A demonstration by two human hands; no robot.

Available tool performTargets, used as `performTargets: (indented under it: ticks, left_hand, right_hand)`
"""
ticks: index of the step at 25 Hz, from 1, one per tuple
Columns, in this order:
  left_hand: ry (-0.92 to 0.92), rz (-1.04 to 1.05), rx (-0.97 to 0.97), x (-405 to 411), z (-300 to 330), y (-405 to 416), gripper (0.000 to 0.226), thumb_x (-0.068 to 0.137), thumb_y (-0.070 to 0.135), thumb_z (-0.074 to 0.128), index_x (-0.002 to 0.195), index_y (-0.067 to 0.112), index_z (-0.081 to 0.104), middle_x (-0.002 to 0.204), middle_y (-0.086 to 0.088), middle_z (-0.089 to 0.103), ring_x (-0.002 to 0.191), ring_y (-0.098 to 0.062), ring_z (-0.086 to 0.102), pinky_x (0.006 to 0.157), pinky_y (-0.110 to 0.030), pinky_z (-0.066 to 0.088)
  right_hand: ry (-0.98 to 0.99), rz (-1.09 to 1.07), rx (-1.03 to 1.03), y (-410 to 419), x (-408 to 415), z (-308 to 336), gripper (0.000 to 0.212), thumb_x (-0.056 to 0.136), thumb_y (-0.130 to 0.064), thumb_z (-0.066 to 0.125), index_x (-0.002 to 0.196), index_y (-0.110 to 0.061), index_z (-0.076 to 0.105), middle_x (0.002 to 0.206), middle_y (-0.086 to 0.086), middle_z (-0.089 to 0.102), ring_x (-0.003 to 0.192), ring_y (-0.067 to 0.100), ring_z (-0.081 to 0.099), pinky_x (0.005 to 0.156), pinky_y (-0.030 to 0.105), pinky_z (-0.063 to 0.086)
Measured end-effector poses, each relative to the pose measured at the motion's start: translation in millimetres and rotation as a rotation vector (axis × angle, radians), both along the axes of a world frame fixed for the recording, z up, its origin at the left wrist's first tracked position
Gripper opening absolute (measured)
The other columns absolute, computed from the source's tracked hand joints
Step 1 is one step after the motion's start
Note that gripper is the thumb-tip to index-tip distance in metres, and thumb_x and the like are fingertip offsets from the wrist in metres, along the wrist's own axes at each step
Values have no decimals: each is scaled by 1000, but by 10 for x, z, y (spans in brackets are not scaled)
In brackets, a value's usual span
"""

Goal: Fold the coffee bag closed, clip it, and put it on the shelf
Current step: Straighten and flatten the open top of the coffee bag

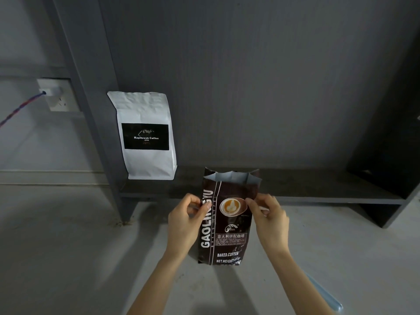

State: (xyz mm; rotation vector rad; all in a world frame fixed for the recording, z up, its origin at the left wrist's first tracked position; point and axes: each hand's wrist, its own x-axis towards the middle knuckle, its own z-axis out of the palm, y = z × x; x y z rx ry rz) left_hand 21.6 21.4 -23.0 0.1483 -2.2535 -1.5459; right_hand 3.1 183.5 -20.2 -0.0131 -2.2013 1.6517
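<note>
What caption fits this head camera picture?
Both hands, left and right, pinch the open brown coffee bag standing before the shelf.

A white coffee pouch (pixel 146 135) stands near a wall socket (pixel 58 95) with a plugged cable (pixel 21 108).

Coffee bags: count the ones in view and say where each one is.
2. A dark brown coffee bag stands on the counter, top open, pinched by the left hand and right hand. A white coffee bag stands on the shelf. None seems hidden.

The pale blue stick (pixel 327 294), right of the coffee bag (pixel 227 223), is blurred and partly hidden behind the forearm. The bag's small print is unreadable.
</note>
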Motion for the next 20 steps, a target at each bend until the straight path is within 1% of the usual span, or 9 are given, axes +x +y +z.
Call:
performTargets:
  ticks: [3,7,10,11,13,14,16,18,20]
  left_hand:
    - [-2,-36,38,23,-19,-4,17,76,22,67,67,26,54,70,6,66,65,-5,62,68,-44,56]
    - [-7,-21,86,-5,-55,-23,11,76,24,67,75,17,59,72,2,67,70,-16,64,71,-45,56]
    - [-7,13,41,-6,-36,11,14,77,24,66,81,14,57,74,5,63,68,-9,60,68,-21,50]
    - [17,46,-7,5,-15,11,19,76,24,67,89,15,56,79,6,61,71,-7,58,69,-19,48]
    - [126,121,-89,45,79,3,47,73,27,69,113,14,48,101,1,54,88,-12,53,81,-30,46]
    - [219,154,-190,61,161,0,59,72,34,68,121,13,43,110,-2,52,99,-17,49,87,-33,42]
    - [403,167,-564,45,371,40,61,73,48,57,124,18,41,121,-6,53,112,-19,40,95,-34,33]
    - [512,70,-858,-52,599,152,52,74,51,49,119,24,47,122,-2,58,112,-17,36,94,-35,27]
    - [533,-32,-996,-149,764,274,46,74,50,48,113,25,53,117,1,62,110,-19,40,91,-37,25]
  right_hand:
    - [-54,34,-45,40,-19,-7,6,81,-15,62,75,-15,61,67,-1,63,57,0,58,48,4,42]
    - [-83,57,-129,81,-16,0,2,78,-13,65,78,-16,65,66,-7,64,56,-4,60,51,1,42]
    - [-56,37,-172,72,-2,27,9,78,-12,66,79,-20,62,67,-11,63,61,-1,60,54,0,43]
    - [-49,37,-153,62,2,29,9,78,-12,65,80,-20,62,67,-12,62,64,0,58,54,0,42]
    - [-40,35,-109,50,1,27,6,79,-12,64,81,-18,63,68,-14,62,64,-2,58,53,1,43]
    - [-36,25,-90,49,-6,24,5,80,-12,63,82,-17,64,68,-15,62,62,-5,59,53,1,43]
    - [-26,1,-71,49,-24,17,4,80,-13,64,81,-16,66,66,-16,62,59,-14,57,54,1,43]
    - [-16,1,-72,50,-23,25,9,79,-12,64,77,-21,64,65,-16,62,58,-17,55,54,1,42]
    - [-7,21,-59,51,-3,28,13,79,-13,64,75,-25,64,65,-15,63,59,-15,57,55,1,42]
